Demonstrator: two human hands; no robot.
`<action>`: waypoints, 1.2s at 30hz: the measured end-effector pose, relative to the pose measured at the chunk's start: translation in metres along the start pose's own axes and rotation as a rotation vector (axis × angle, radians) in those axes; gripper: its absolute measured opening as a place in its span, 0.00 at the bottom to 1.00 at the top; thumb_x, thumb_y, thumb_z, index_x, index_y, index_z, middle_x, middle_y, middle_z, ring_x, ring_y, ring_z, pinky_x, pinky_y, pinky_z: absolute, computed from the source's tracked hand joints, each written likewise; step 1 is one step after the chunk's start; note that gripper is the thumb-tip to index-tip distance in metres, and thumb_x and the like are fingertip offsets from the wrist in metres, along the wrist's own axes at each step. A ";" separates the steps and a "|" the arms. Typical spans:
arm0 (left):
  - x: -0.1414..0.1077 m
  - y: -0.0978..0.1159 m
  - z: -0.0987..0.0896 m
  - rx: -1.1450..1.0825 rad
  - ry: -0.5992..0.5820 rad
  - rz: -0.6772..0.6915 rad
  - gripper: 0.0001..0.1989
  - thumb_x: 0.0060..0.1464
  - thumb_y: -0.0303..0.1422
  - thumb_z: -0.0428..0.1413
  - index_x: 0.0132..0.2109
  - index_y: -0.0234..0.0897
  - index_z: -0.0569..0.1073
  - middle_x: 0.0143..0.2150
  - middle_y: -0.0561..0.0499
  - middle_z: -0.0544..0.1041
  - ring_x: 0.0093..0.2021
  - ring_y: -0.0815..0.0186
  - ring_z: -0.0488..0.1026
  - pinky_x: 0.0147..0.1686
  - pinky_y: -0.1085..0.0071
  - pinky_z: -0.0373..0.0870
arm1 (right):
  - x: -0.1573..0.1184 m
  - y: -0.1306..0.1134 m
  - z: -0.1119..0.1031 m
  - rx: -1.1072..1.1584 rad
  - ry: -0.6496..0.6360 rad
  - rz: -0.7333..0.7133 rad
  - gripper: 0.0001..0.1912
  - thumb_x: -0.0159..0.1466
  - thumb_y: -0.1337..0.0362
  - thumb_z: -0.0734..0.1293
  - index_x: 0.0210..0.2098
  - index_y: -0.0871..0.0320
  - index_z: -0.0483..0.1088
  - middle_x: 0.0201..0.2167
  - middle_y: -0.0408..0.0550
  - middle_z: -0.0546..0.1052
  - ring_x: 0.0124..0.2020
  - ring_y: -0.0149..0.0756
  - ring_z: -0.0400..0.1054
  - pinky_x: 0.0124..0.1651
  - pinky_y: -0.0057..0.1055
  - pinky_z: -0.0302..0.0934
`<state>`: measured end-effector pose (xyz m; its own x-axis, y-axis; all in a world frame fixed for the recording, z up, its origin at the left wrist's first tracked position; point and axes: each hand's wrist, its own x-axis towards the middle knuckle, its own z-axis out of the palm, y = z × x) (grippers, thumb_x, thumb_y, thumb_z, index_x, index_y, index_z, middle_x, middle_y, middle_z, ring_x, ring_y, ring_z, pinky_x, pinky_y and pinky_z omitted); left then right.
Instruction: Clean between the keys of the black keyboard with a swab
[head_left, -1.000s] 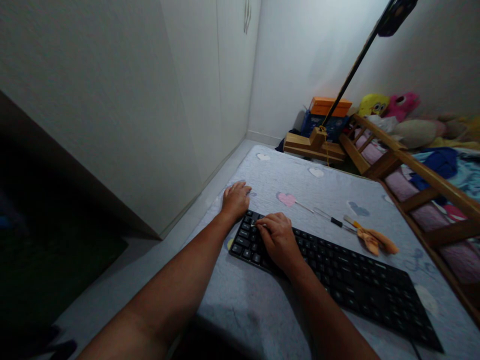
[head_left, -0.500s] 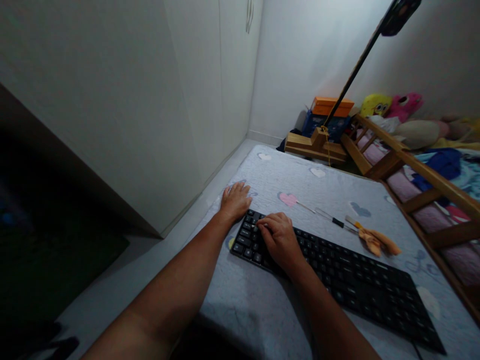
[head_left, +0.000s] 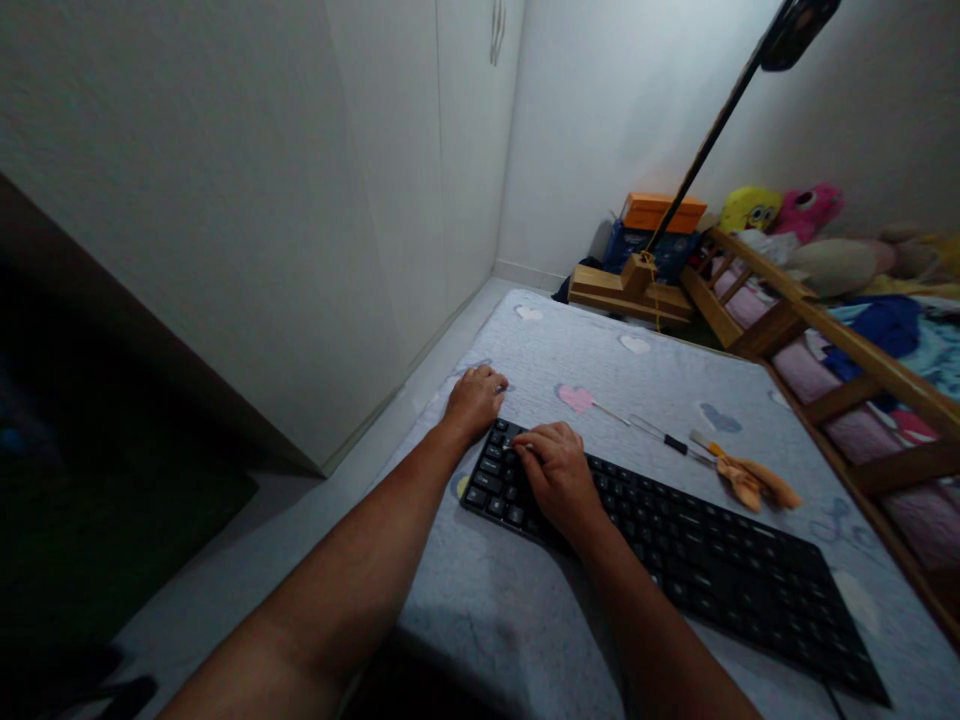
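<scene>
Keyboard (head_left: 697, 560), partly hidden beneath the right hand (head_left: 559, 475) and forearm.

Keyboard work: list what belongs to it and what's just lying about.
In the job:
keyboard, under the right hand
probably the black-handled tool and orange cloth beyond it

Lying about:
orange box
yellow plush toy
pink plush toy
</scene>
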<state>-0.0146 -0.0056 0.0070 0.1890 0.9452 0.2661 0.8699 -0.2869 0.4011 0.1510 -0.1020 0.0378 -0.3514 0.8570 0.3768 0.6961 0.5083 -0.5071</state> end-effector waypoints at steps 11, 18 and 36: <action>0.000 0.001 0.000 -0.008 -0.037 -0.052 0.11 0.59 0.32 0.52 0.42 0.39 0.79 0.41 0.47 0.78 0.42 0.61 0.74 0.41 0.69 0.68 | 0.003 -0.001 0.003 0.013 -0.016 -0.009 0.09 0.67 0.68 0.63 0.37 0.54 0.77 0.35 0.48 0.79 0.42 0.42 0.65 0.48 0.41 0.55; 0.000 0.003 -0.003 -0.051 -0.036 -0.012 0.11 0.58 0.32 0.53 0.43 0.38 0.79 0.42 0.46 0.79 0.44 0.59 0.73 0.46 0.66 0.68 | 0.005 -0.002 0.003 0.011 -0.020 -0.003 0.09 0.66 0.68 0.64 0.38 0.54 0.77 0.36 0.47 0.80 0.42 0.42 0.65 0.49 0.42 0.55; 0.001 -0.003 0.005 -0.036 -0.005 0.053 0.15 0.57 0.31 0.54 0.51 0.38 0.76 0.58 0.46 0.74 0.61 0.56 0.66 0.61 0.56 0.59 | 0.011 -0.008 0.005 0.007 -0.063 -0.005 0.09 0.66 0.68 0.65 0.39 0.53 0.78 0.38 0.46 0.80 0.43 0.42 0.65 0.50 0.42 0.54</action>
<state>-0.0151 -0.0025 0.0018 0.2365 0.9295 0.2831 0.8419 -0.3415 0.4178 0.1385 -0.0966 0.0416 -0.3940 0.8580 0.3296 0.6896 0.5130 -0.5112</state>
